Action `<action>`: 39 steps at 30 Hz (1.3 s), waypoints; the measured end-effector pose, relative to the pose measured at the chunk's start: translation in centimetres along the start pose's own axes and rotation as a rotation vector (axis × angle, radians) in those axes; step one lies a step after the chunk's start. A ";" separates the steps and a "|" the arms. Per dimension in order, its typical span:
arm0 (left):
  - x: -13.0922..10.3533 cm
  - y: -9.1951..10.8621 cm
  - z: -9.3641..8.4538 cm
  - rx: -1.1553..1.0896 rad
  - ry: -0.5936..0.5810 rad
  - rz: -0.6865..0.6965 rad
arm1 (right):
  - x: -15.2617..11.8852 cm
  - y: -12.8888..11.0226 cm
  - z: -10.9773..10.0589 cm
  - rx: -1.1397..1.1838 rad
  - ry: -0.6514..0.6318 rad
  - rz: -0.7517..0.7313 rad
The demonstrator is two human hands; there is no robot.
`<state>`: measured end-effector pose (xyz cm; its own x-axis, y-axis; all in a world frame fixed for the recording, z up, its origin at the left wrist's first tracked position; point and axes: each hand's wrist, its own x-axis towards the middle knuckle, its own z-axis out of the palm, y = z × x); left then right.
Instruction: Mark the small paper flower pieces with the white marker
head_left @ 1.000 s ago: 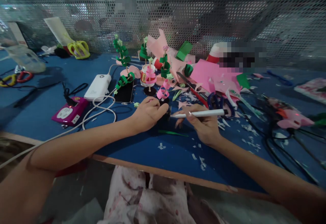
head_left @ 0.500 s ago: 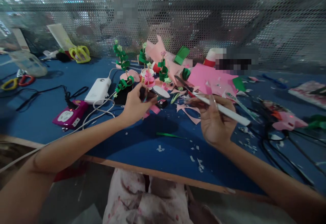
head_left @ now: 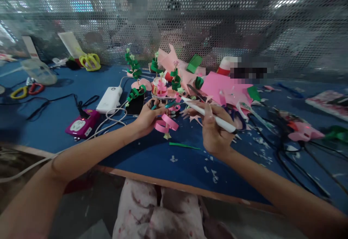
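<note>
My left hand [head_left: 148, 117] is closed around a teal-and-black item [head_left: 170, 104] with a thin flat edge; its exact kind is unclear. Just below those fingers is a curled pink paper spiral [head_left: 166, 124] with a pale star [head_left: 167, 136] at its near end; whether the hand touches it is hidden. In my right hand [head_left: 217, 134] is a white pen-shaped tool [head_left: 212, 117], its tapered tip pointing left toward the left hand's item. Behind the hands stand green paper spirals [head_left: 175, 79] on sticks and a small round tub [head_left: 158, 87].
Pink paper sheets [head_left: 223, 88] and white scraps [head_left: 213, 173] lie across the blue table [head_left: 130, 155]. To the left are a white power bank [head_left: 109, 100], a purple socket block [head_left: 83, 124] and cables. A perforated metal screen [head_left: 174, 25] closes the back.
My right hand has moved left with the white tool, bringing its tip near the left hand. The left hand's item has turned, and the pink spiral shows more fully. The view shifted slightly.
</note>
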<state>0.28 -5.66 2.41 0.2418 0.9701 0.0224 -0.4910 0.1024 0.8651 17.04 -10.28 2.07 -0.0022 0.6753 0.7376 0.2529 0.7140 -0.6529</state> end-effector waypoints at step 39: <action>0.2 -1.0 -1.1 -0.080 0.057 -0.223 | -0.3 -1.0 1.0 -0.078 -0.112 -0.081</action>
<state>-0.14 -5.36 1.03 0.3056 0.9320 -0.1948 -0.4963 0.3305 0.8028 15.77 -11.01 2.36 -0.1322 0.6357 0.7605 0.3223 0.7531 -0.5735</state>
